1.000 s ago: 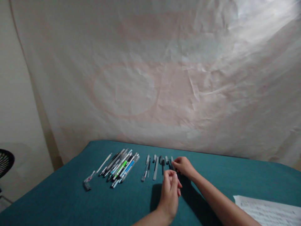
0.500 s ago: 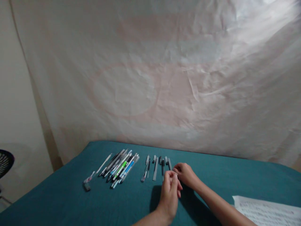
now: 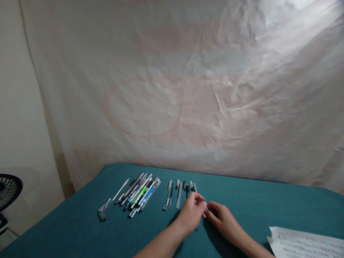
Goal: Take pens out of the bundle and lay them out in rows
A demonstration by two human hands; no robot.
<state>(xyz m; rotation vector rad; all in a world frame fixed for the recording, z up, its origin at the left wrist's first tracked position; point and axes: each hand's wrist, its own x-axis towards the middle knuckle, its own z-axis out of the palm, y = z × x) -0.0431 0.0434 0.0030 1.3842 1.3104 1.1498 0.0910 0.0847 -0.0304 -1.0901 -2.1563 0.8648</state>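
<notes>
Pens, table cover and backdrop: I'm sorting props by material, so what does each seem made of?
Pens: likely plastic, judging by slim barrels with green and blue sections; finish too blurred to tell. Table cover: seems fabric, matte teal, no glare. Backdrop: thin cloth or paper-like sheet, creased all over; unclear which.

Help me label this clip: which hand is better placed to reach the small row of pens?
Left, probably. The left hand sits right at the near end of the small pen row; the right hand lies farther right, away from the pens.
</notes>
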